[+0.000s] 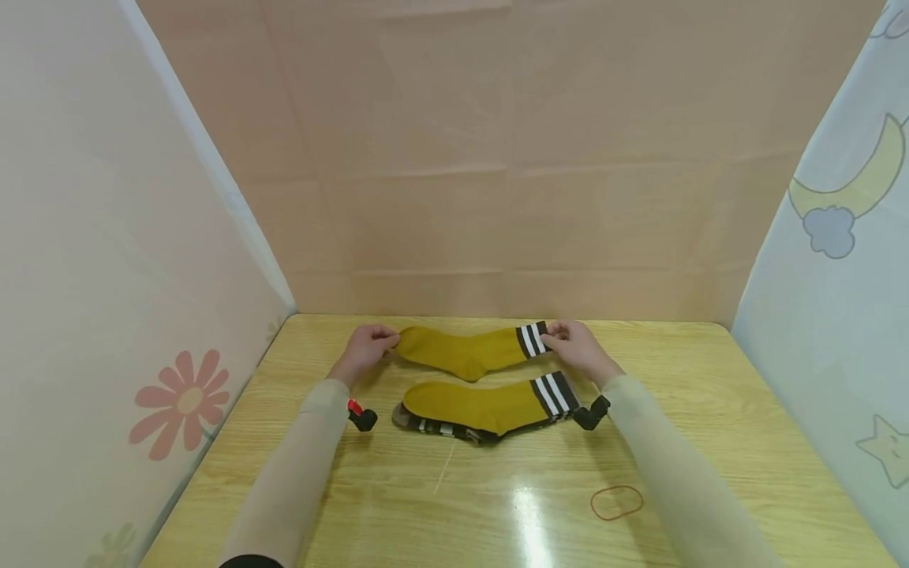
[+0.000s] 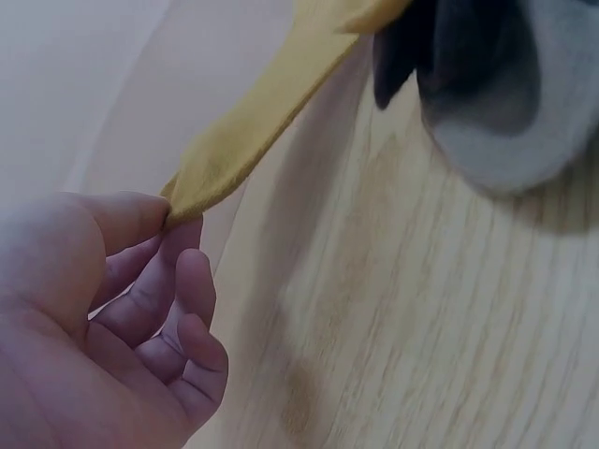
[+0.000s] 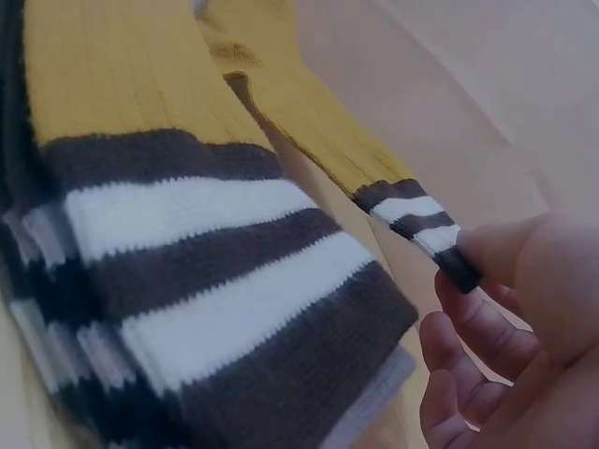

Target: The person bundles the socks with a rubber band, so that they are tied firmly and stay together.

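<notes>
Stretched between both hands is a mustard-yellow sock [image 1: 461, 349] with a dark cuff and white stripes. My left hand [image 1: 369, 347] pinches its toe end between thumb and forefinger, also seen up close in the left wrist view. At the other end my right hand [image 1: 577, 347] pinches the striped cuff [image 3: 416, 220] by its edge. A matching yellow sock [image 1: 483, 402] lies nearer on the table, on top of darker patterned socks [image 1: 450, 430] whose grey toe [image 2: 515, 159] sticks out at the left. The cuffs of this stack point right.
A thin reddish-brown elastic band [image 1: 616, 502] lies on the wooden table [image 1: 383, 505] near the right forearm. A tan backdrop [image 1: 497, 237] rises behind the table. Pale printed curtains [image 1: 213, 237] stand on both sides. A small black device [image 1: 364, 418] sits at the left wrist.
</notes>
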Demonstrator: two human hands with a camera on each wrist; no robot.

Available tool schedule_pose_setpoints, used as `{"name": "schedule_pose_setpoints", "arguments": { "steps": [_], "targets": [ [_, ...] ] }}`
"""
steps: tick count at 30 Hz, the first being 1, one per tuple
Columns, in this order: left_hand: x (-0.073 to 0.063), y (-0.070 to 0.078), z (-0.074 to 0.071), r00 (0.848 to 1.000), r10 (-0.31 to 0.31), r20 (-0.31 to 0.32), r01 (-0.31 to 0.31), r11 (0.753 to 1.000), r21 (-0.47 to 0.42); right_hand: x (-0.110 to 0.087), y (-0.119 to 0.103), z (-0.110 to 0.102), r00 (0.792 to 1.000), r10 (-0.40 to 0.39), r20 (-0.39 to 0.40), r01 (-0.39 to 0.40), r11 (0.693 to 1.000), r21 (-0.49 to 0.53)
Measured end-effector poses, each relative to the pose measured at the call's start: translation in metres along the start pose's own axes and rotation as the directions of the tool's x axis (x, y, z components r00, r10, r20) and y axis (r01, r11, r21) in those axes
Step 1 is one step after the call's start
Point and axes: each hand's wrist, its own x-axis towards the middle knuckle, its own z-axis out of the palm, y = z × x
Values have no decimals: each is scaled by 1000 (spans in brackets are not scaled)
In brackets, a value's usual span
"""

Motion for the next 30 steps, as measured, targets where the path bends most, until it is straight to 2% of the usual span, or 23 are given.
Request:
{"name": "schedule_pose_setpoints", "arguments": {
  "steps": [9, 10, 16, 17, 24, 30],
  "targets": [
    [-6, 5, 1, 999, 50, 9, -50, 999, -21, -10, -1, -7, 999, -19, -36, 20, 1000, 10],
    [-9, 9, 0, 998, 55, 18, -54, 998, -29, -11, -2, -8, 999, -24, -42, 25, 1000, 9],
    [-10, 12, 0, 996, 84, 26, -82, 994, -65, -16, -5, -14, 996, -53, -74, 54, 998, 10],
    [-8, 9, 1, 996, 89, 21, -88, 994, -67, -17, -6, -14, 995, -58, -78, 59, 998, 13],
    [-18, 18, 1, 992, 117, 49, -111, 988, -109, -24, -12, -17, 993, -74, -88, 77, 997, 32],
    [-25, 22, -2, 988, 136, 68, -128, 985, -112, -29, -16, -24, 990, -100, -98, 104, 994, 36]
  ]
}}
